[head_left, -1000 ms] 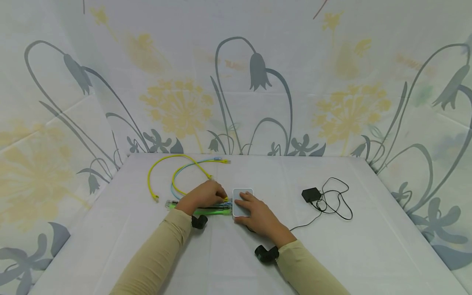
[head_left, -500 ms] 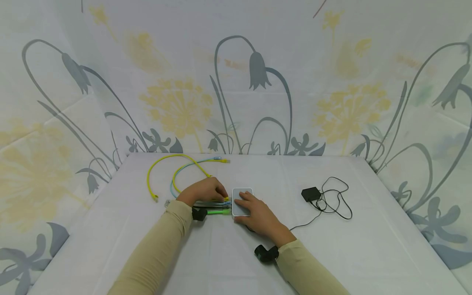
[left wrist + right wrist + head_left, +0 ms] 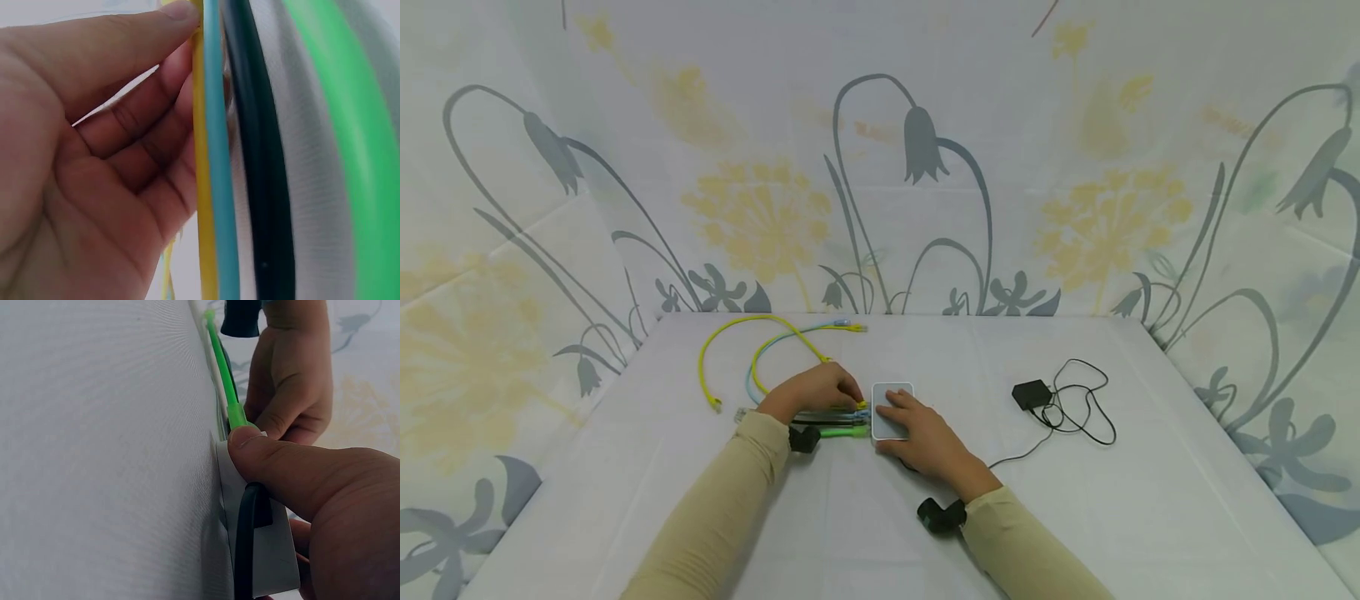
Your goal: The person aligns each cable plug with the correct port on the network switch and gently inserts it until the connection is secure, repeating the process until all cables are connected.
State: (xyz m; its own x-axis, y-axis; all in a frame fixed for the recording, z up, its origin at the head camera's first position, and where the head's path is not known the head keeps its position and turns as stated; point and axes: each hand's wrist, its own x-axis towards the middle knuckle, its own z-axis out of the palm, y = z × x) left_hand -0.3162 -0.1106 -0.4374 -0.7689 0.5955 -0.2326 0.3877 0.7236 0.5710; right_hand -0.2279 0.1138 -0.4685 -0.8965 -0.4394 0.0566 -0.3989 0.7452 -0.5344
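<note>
My left hand (image 3: 818, 392) pinches a yellow network cable (image 3: 205, 156) between thumb and fingers, at its plug by the left side of a small white network switch (image 3: 889, 428). Beside it run a light blue cable (image 3: 220, 162), a black cable (image 3: 259, 156) and a green cable (image 3: 844, 432), side by side up to the same side of the switch. My right hand (image 3: 931, 437) holds the switch on the table, fingers over its top and thumb along the near edge. A black power lead (image 3: 247, 544) enters the switch beneath that thumb.
Loose yellow cables (image 3: 702, 367) and a light blue one lie curved at the back left. To the right is a black power adapter (image 3: 1032, 394) with its cord looped beside it. A flower-printed cloth (image 3: 880, 250) hangs behind the table's back edge.
The left wrist has shifted slightly, so its strap camera now covers part of the green cable. Left fingers stay at the yellow plug; the right hand and switch hold still.
</note>
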